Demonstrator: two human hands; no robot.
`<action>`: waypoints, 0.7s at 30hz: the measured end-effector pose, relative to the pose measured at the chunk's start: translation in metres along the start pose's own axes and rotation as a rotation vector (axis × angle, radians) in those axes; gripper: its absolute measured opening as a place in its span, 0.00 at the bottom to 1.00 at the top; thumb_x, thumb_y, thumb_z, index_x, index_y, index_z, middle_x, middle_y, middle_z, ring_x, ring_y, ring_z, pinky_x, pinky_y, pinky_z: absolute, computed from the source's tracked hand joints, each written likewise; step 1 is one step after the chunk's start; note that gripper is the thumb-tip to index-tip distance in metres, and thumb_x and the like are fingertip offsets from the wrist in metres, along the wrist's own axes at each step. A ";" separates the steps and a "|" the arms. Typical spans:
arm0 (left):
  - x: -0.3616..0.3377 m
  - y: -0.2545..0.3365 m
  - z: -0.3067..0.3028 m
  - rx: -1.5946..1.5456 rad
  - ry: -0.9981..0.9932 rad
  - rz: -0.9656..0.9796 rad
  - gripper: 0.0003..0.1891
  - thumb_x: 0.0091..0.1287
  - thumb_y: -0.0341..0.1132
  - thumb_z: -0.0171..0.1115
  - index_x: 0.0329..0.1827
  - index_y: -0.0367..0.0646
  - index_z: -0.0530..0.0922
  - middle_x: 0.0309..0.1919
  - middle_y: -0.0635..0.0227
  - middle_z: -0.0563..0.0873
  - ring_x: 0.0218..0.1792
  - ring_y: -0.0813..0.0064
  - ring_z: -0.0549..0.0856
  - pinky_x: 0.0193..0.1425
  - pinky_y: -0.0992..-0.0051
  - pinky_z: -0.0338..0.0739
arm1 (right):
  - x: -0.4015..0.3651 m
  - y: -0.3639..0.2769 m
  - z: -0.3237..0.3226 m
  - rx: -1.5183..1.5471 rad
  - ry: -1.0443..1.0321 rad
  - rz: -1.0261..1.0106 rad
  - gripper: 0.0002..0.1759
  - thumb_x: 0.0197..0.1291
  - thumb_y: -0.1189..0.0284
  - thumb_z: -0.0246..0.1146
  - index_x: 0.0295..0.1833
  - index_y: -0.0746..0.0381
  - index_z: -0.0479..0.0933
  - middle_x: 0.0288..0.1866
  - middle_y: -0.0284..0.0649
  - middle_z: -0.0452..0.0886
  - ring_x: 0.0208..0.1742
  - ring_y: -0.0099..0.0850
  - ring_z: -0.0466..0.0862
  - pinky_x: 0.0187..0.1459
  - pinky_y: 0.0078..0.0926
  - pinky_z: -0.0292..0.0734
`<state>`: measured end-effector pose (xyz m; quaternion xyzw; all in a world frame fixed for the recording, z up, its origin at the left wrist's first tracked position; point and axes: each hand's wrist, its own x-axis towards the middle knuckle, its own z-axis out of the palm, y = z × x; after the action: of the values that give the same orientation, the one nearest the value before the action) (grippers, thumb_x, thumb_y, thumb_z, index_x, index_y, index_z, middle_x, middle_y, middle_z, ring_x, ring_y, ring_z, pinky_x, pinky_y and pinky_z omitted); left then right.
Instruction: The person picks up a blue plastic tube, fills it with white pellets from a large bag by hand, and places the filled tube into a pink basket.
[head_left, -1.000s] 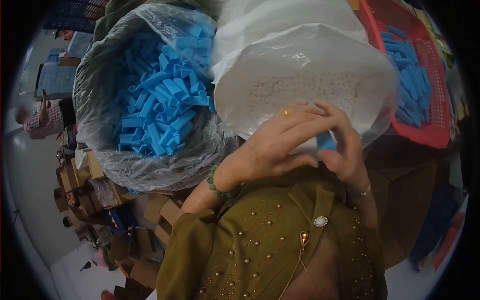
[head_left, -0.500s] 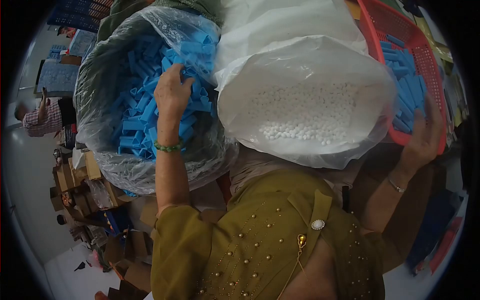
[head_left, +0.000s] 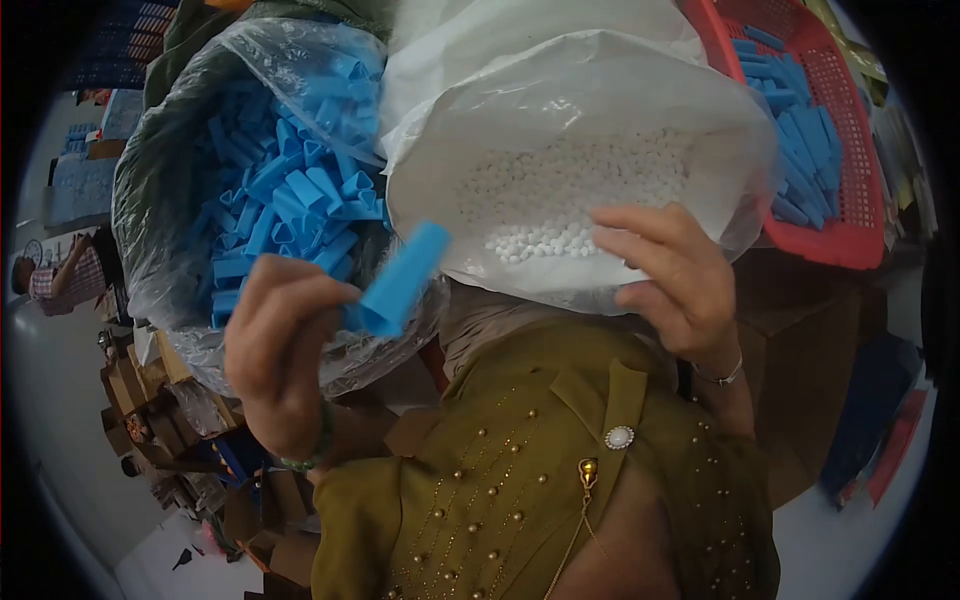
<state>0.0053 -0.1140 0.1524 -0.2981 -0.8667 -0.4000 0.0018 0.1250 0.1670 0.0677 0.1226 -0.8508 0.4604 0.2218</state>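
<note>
1. Clear plastic bag (head_left: pixel 150 265), at left: open-mouthed, holding a loose heap of blue tubes (head_left: pixel 290 190).
2. White bag (head_left: pixel 600 95), at centre: just beside the plastic bag, its mouth open towards the wearer.
3. Red basket (head_left: pixel 862 165), at right: slotted walls, with blue pieces (head_left: pixel 800 140) lying inside.
4. Left hand (head_left: pixel 285 345): in front of the plastic bag; thumb and fingers closed on one end of a single tube.
5. Right hand (head_left: pixel 685 275): over the near edge of the white bag; fingers bent and partly spread, thumb below them. Whether anything small lies between them cannot be told at this scale.
6. Held blue tube (head_left: pixel 408 275): tilted, its free end raised towards the white bag's left edge.
7. White balls (head_left: pixel 545 242): many, lying inside the white bag, near the right fingertips.
</note>
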 end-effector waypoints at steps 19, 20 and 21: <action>0.040 -0.074 0.209 0.120 -0.307 0.059 0.26 0.50 0.28 0.68 0.56 0.36 0.76 0.48 0.50 0.81 0.48 0.50 0.81 0.51 0.61 0.77 | -0.007 0.098 0.048 -0.642 -0.089 0.310 0.04 0.46 0.79 0.62 0.31 0.64 0.78 0.35 0.46 0.78 0.41 0.47 0.80 0.43 0.42 0.76; 0.042 -0.075 0.211 0.055 -0.276 0.058 0.24 0.51 0.28 0.68 0.54 0.35 0.76 0.45 0.53 0.83 0.46 0.55 0.83 0.49 0.64 0.78 | -0.005 0.099 0.050 -0.561 -0.091 0.332 0.10 0.46 0.77 0.65 0.38 0.65 0.78 0.39 0.48 0.79 0.42 0.48 0.81 0.43 0.40 0.77; 0.045 -0.072 0.207 0.054 -0.278 0.063 0.24 0.51 0.28 0.68 0.54 0.35 0.76 0.45 0.53 0.83 0.46 0.55 0.83 0.49 0.64 0.78 | -0.005 0.100 0.050 -0.482 -0.091 0.355 0.16 0.45 0.75 0.67 0.44 0.66 0.79 0.43 0.50 0.80 0.44 0.48 0.81 0.44 0.38 0.77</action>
<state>-0.0207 0.0166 -0.0275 -0.3777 -0.8593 -0.3309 -0.0978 0.0747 0.1796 -0.0312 -0.0635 -0.9527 0.2709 0.1220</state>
